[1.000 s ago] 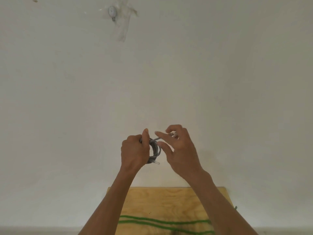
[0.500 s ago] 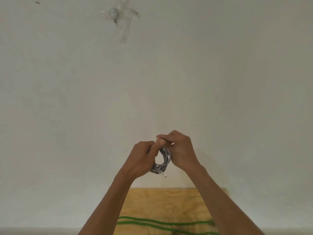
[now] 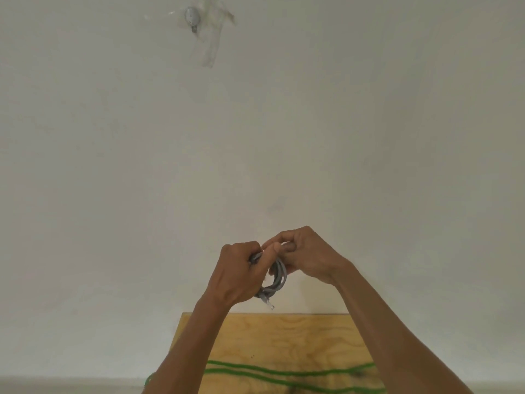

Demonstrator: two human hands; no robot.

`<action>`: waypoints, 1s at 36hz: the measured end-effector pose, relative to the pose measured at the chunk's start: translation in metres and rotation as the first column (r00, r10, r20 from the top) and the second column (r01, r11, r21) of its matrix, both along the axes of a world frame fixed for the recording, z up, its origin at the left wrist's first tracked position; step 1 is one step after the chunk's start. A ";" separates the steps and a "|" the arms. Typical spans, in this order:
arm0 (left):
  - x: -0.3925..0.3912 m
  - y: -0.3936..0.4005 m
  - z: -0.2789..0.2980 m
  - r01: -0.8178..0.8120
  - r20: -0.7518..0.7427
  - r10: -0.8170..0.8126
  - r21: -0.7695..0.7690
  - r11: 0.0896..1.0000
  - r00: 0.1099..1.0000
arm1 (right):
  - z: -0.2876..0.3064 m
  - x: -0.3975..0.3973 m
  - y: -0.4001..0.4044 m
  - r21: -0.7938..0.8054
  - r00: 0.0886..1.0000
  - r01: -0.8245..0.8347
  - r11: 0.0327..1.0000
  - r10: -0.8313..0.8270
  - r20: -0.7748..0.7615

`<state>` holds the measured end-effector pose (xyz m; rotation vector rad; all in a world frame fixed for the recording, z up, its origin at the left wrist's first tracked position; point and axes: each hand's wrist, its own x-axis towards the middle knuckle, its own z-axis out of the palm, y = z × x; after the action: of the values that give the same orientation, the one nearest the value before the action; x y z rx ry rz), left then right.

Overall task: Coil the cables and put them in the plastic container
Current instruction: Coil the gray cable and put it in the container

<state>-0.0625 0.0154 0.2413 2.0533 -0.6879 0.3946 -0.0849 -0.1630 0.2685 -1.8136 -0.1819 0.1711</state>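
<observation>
A grey cable (image 3: 279, 277) is wound into a small coil and held up in front of the white wall, above the table. My left hand (image 3: 238, 275) grips the coil's left side, with a clear plug end hanging just below it. My right hand (image 3: 308, 255) pinches the top of the coil, its fingers curled over the strands. A green cable (image 3: 284, 373) lies stretched in two lines across the wooden table (image 3: 298, 336) below my arms. No plastic container is in view.
A bare white wall (image 3: 369, 137) fills most of the view. A metal fitting under clear tape (image 3: 193, 18) is stuck to it at the upper left. The table's far edge meets the wall.
My hands have come closer together on the grey coil and dropped slightly. My right hand's fingers, spread a second ago, are now curled on the coil's top.
</observation>
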 end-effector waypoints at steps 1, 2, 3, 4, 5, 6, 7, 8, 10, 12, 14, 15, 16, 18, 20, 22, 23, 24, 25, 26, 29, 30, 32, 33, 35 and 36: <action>0.000 0.000 -0.001 -0.004 -0.019 0.004 -0.016 1.000 1.000 | 0.000 0.000 -0.002 -0.021 0.999 -0.030 0.999 0.030 -0.021; 0.000 0.001 -0.001 -0.001 -0.037 0.001 -0.018 1.000 0.999 | -0.001 0.000 -0.004 -0.033 0.997 -0.057 0.998 0.056 -0.044; 0.000 0.001 -0.001 0.011 -0.037 -0.011 -0.006 1.000 0.999 | -0.002 0.001 -0.005 -0.026 0.995 -0.079 0.997 0.077 -0.065; -0.001 0.001 -0.001 0.030 -0.029 -0.029 0.018 0.999 0.999 | -0.004 0.001 -0.006 -0.006 0.992 -0.095 0.995 0.094 -0.084; -0.002 0.000 -0.001 0.047 -0.024 -0.046 0.031 0.998 0.999 | -0.004 0.001 -0.007 0.020 0.989 -0.110 0.994 0.112 -0.097; -0.003 -0.001 -0.002 0.063 -0.027 -0.062 0.030 0.998 0.998 | -0.005 0.001 -0.007 0.047 0.986 -0.126 0.991 0.130 -0.107; -0.004 -0.001 -0.003 0.081 -0.028 -0.081 0.015 0.997 0.996 | -0.005 0.001 -0.007 0.074 0.982 -0.145 0.987 0.152 -0.115; -0.003 -0.002 -0.006 0.091 -0.020 -0.091 -0.005 0.996 0.996 | -0.005 0.000 -0.008 0.102 0.976 -0.165 0.981 0.177 -0.125; -0.001 -0.002 -0.013 0.065 -0.010 -0.066 -0.044 0.997 0.998 | -0.007 0.000 -0.008 0.173 0.960 -0.204 0.964 0.231 -0.156; 0.003 -0.002 -0.015 0.018 -0.028 -0.021 -0.093 0.996 0.999 | -0.010 0.000 -0.006 0.283 0.948 -0.197 0.939 0.256 -0.191; 0.004 -0.002 -0.014 -0.013 -0.043 0.007 -0.132 0.991 0.999 | -0.015 -0.001 -0.001 0.419 0.940 -0.149 0.895 0.260 -0.220; 0.005 -0.002 -0.013 -0.021 -0.042 0.015 -0.141 0.990 0.999 | -0.016 -0.002 0.002 0.488 0.936 -0.134 0.862 0.272 -0.223; 0.006 -0.002 -0.011 -0.028 -0.040 0.022 -0.145 0.989 0.999 | -0.017 -0.003 0.005 0.543 0.932 -0.130 0.829 0.290 -0.220; 0.007 -0.002 -0.009 -0.040 -0.057 0.032 -0.148 0.988 0.998 | -0.017 -0.007 0.010 0.572 0.932 -0.143 0.807 0.304 -0.196; 0.008 -0.002 -0.009 -0.049 -0.087 0.036 -0.147 0.988 0.996 | -0.016 -0.009 0.013 0.493 0.951 -0.144 0.858 0.258 -0.171; 0.008 -0.001 -0.010 -0.061 -0.109 0.046 -0.138 0.989 0.993 | -0.016 -0.011 0.017 0.395 0.974 -0.118 0.911 0.184 -0.135; 0.008 0.000 -0.011 -0.072 -0.127 0.055 -0.136 0.988 0.990 | -0.015 -0.013 0.018 0.354 0.984 -0.095 0.931 0.142 -0.110; 0.009 0.000 -0.011 -0.085 -0.145 0.065 -0.135 0.987 0.987 | -0.014 -0.015 0.020 0.303 0.993 -0.066 0.951 0.093 -0.076; 0.009 0.001 -0.012 -0.098 -0.160 0.075 -0.138 0.986 0.984 | -0.013 -0.018 0.021 0.227 0.999 -0.030 0.973 0.037 -0.026; 0.010 0.002 -0.013 -0.115 -0.168 0.091 -0.136 0.984 0.982 | -0.013 -0.020 0.022 0.126 0.999 0.018 0.992 -0.023 0.040; 0.011 0.004 -0.015 -0.181 -0.151 0.165 -0.098 0.979 0.975 | -0.015 -0.026 0.028 -0.165 0.949 0.211 0.963 -0.161 0.271; 0.012 0.004 -0.016 -0.197 -0.157 0.181 -0.096 0.976 0.971 | -0.017 -0.028 0.032 -0.225 0.918 0.280 0.933 -0.191 0.348; 0.014 0.004 -0.017 -0.227 -0.198 0.203 -0.108 0.968 0.959 | -0.022 -0.031 0.041 -0.288 0.838 0.407 0.867 -0.228 0.496; 0.015 0.004 -0.017 -0.238 -0.226 0.207 -0.115 0.964 0.952 | -0.025 -0.033 0.046 -0.313 0.795 0.455 0.834 -0.222 0.565; 0.016 0.004 -0.016 -0.252 -0.249 0.220 -0.108 0.962 0.943 | -0.032 -0.033 0.055 -0.373 0.720 0.543 0.752 -0.188 0.668; 0.016 0.004 -0.015 -0.265 -0.235 0.238 -0.091 0.960 0.942 | -0.036 -0.033 0.058 -0.391 0.689 0.584 0.711 -0.180 0.702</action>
<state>-0.0468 0.0193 0.2260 2.0350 -0.2590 0.3355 -0.1177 -0.1054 0.2330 -2.4452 -0.1909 -0.8141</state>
